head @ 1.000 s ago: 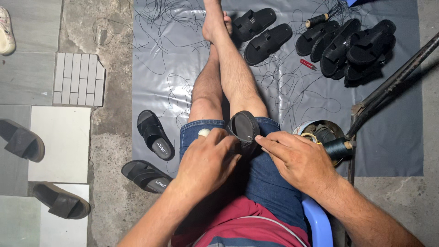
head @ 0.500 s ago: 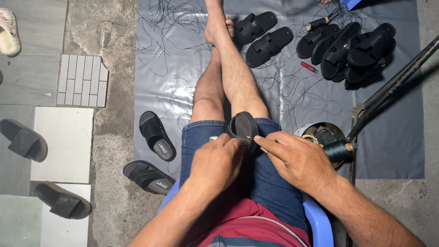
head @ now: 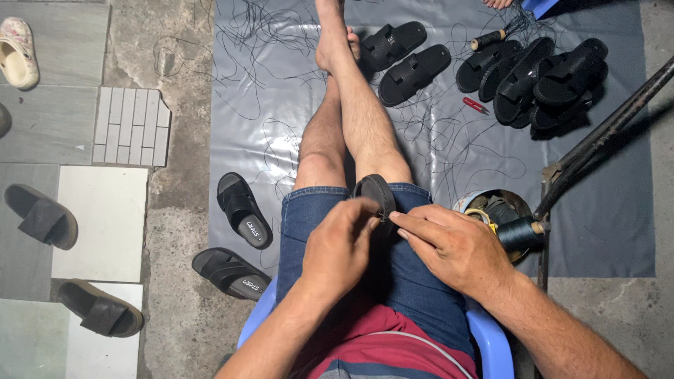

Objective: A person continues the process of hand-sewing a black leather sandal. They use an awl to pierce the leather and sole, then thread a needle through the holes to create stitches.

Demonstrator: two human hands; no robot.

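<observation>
Seen from above, a person in blue denim shorts sits on a light blue plastic chair (head: 491, 344), bare legs stretched out over a grey plastic sheet (head: 281, 91) spread on the concrete floor.

A black rubber sandal (head: 375, 193) stands on edge on the person's lap, just above the knees. The left hand (head: 340, 245) is curled around the sandal's near side, fingers closed on it. The right hand (head: 453, 245) presses its fingertips against the sandal's right edge, pinching there; whether it holds a needle or thread cannot be told.

Just right of the right hand, a spool of dark thread (head: 519, 233) lies against a round open tin (head: 491, 203) at the right edge of the sheet. A dark metal rod (head: 604, 133) slants up from there toward the right.

Near the far right corner of the sheet sits a pile of black sandals (head: 547, 81), with a small red tool (head: 476, 105) beside it and a pair of black slide sandals (head: 404, 60) next to the person's foot. Loose black thread (head: 274, 28) is scattered across the sheet.

At the sheet's left edge lie two black slides (head: 239, 238). Farther left, on pale floor tiles (head: 105, 224), rest two dark brown slides (head: 42, 217), and a cream clog (head: 17, 52) lies in the far left corner.
</observation>
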